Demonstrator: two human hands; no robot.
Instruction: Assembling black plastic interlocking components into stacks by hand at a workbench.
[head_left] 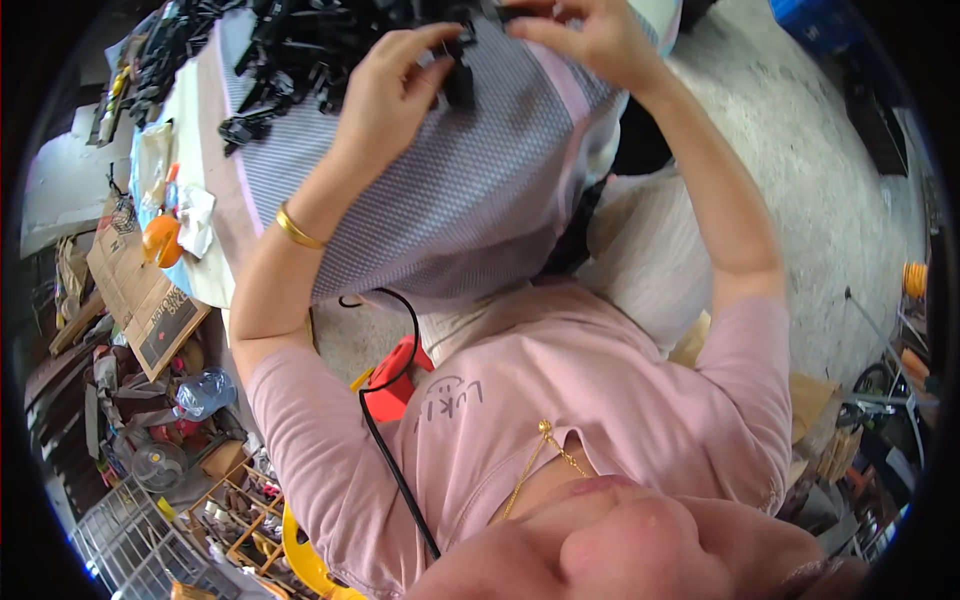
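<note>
My left hand (385, 100) is raised over the cloth-covered table, its thumb and fingers pinched on a small black plastic piece (460, 85). Opposite it, at the top of the view, my right hand (600, 40) has its thumb and forefinger closed on another small dark piece (512, 13), partly hidden by the fingers. A short gap separates the two hands. Behind and left of my left hand lies a heap of black plastic parts (285, 60), cut off by the upper edge. Beneath both hands spreads the grey patterned cloth (480, 190) with pink bands.
Near the table's left edge are an orange fruit (160, 240) and a crumpled white tissue (197, 218). A black cable (385, 440) hangs beside my left arm. Cardboard (145, 285), a plastic bottle (205, 393) and a wire rack (130, 545) stand at the left; a blue crate (815, 22) is far right.
</note>
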